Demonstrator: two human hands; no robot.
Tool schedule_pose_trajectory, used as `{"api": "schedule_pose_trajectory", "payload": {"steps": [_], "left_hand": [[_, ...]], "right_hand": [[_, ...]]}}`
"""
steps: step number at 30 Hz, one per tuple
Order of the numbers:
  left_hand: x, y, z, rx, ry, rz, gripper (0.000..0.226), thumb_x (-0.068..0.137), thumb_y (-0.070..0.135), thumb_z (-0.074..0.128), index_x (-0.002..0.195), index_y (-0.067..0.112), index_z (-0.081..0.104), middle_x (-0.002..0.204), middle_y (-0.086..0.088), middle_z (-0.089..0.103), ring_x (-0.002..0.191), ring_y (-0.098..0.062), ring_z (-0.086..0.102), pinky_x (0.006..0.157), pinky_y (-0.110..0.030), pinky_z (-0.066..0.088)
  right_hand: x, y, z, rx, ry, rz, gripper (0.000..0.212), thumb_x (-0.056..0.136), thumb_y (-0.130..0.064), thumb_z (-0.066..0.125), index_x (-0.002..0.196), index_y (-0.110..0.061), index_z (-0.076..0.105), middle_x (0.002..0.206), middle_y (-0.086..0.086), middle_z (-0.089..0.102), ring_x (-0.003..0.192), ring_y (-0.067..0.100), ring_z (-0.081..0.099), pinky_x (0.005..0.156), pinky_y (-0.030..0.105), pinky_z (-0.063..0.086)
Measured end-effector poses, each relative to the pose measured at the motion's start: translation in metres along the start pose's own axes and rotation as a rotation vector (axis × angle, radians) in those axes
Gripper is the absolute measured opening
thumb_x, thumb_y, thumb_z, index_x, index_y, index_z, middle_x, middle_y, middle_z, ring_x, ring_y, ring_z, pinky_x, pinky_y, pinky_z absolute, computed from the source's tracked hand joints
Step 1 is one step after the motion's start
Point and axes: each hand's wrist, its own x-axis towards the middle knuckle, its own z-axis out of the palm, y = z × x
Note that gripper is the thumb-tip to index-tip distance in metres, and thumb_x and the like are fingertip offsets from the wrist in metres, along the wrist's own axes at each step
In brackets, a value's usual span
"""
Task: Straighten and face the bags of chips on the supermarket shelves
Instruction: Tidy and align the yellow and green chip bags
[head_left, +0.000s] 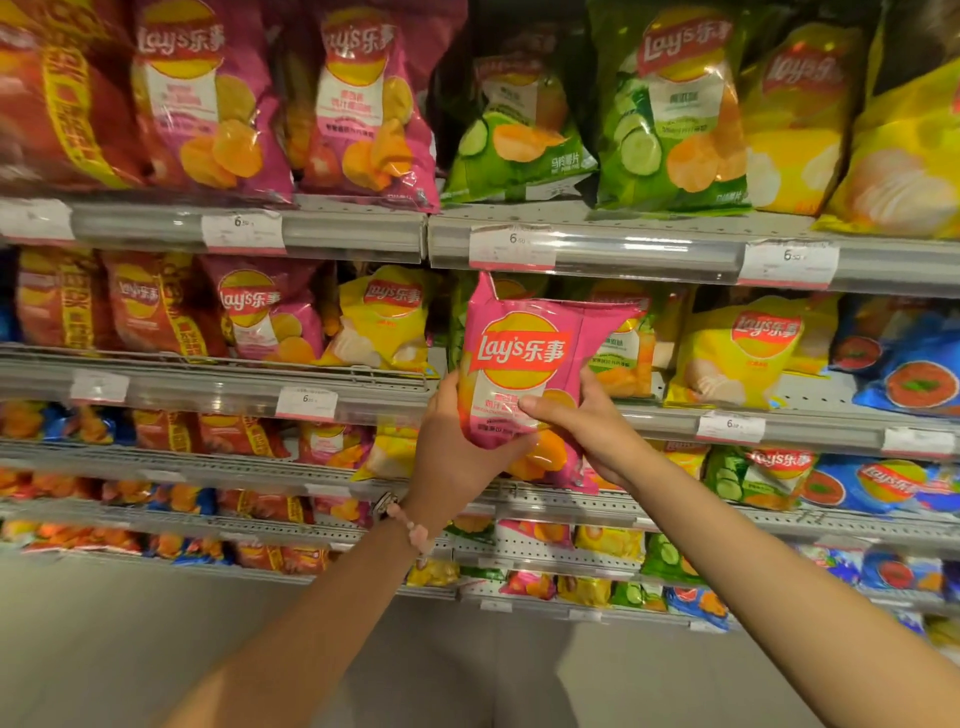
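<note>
Up against the second shelf (363, 387) from the top, I see my left hand (457, 447) cupping the lower left side of a pink bag (524, 364), fingers curled round its edge. My right hand (587, 421) pinches the lower right side, thumb across the front. The bag is upright, logo facing me, out in front of the shelf and off it (two hands probably because the puffed pack slips and twists easily). I judge it is being squared before going into a row.

From the left, the second shelf carries red bags (140, 306), then a pink one, a yellow bag (382, 317), a green bag (623, 353) partly hidden behind the one I hold, more yellow, then blue bags (909, 369). Several lean or sit askew, so facing is far from done. The matching pink row sits to the left.
</note>
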Motion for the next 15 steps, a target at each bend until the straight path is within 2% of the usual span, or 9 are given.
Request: {"api": "schedule_pose_trajectory", "payload": {"steps": [3, 5, 7, 9, 11, 13, 15], "left_hand": [[0.002, -0.001, -0.014, -0.020, -0.104, 0.015, 0.084, 0.054, 0.056, 0.084, 0.122, 0.034, 0.042, 0.113, 0.005, 0.065, 0.102, -0.008, 0.064, 0.081, -0.027, 0.056], [0.010, -0.005, -0.031, -0.064, -0.221, 0.014, 0.073, 0.067, 0.060, 0.076, 0.125, 0.031, 0.042, 0.107, 0.010, 0.066, 0.097, -0.006, 0.065, 0.076, -0.018, 0.054], [0.023, -0.013, -0.050, -0.046, -0.242, 0.007, 0.055, 0.082, 0.055, 0.057, 0.124, 0.022, 0.044, 0.094, 0.008, 0.061, 0.089, -0.010, 0.061, 0.072, -0.018, 0.050], [0.042, -0.025, -0.070, 0.046, -0.112, 0.008, 0.041, 0.088, 0.047, 0.053, 0.117, 0.017, 0.048, 0.089, 0.002, 0.056, 0.087, -0.010, 0.057, 0.075, -0.026, 0.046], [0.067, -0.038, -0.090, 0.223, 0.100, 0.000, 0.033, 0.087, 0.036, 0.067, 0.108, 0.017, 0.050, 0.102, -0.004, 0.055, 0.101, -0.019, 0.054, 0.088, -0.036, 0.045], [0.093, -0.049, -0.107, 0.402, 0.202, 0.028, 0.051, 0.077, 0.030, 0.078, 0.114, 0.007, 0.051, 0.114, -0.015, 0.051, 0.112, -0.031, 0.048, 0.096, -0.046, 0.042], [0.115, -0.057, -0.117, 0.524, 0.172, 0.005, 0.082, 0.068, 0.039, 0.083, 0.129, 0.001, 0.044, 0.122, -0.020, 0.048, 0.118, -0.037, 0.043, 0.099, -0.048, 0.039]], "right_hand": [[0.005, 0.005, 0.004, 0.033, 0.043, 0.012, 0.084, 0.056, -0.026, 0.082, 0.132, -0.018, 0.045, 0.117, 0.003, 0.068, 0.108, 0.018, 0.065, 0.091, 0.035, 0.052], [0.011, 0.005, 0.005, 0.051, 0.068, 0.015, 0.069, 0.058, -0.023, 0.082, 0.120, -0.023, 0.052, 0.112, 0.001, 0.070, 0.102, 0.016, 0.067, 0.086, 0.033, 0.056], [0.017, 0.002, 0.008, 0.054, 0.085, 0.015, 0.056, 0.063, -0.018, 0.081, 0.111, -0.030, 0.054, 0.109, -0.003, 0.070, 0.098, 0.012, 0.068, 0.078, 0.026, 0.056], [0.022, 0.003, 0.012, 0.022, 0.097, 0.008, 0.051, 0.068, -0.013, 0.080, 0.109, -0.030, 0.055, 0.106, -0.006, 0.071, 0.096, 0.008, 0.068, 0.074, 0.021, 0.055], [0.026, 0.002, 0.019, -0.006, 0.102, -0.003, 0.051, 0.069, -0.014, 0.080, 0.111, -0.028, 0.056, 0.105, -0.005, 0.072, 0.098, 0.011, 0.068, 0.079, 0.026, 0.055], [0.030, 0.002, 0.026, 0.012, 0.114, -0.018, 0.053, 0.064, -0.019, 0.081, 0.112, -0.025, 0.058, 0.104, -0.004, 0.073, 0.099, 0.015, 0.069, 0.083, 0.031, 0.055], [0.032, 0.003, 0.033, 0.031, 0.124, -0.025, 0.057, 0.061, -0.022, 0.080, 0.113, -0.020, 0.058, 0.102, -0.001, 0.074, 0.097, 0.018, 0.069, 0.082, 0.034, 0.057]]}}
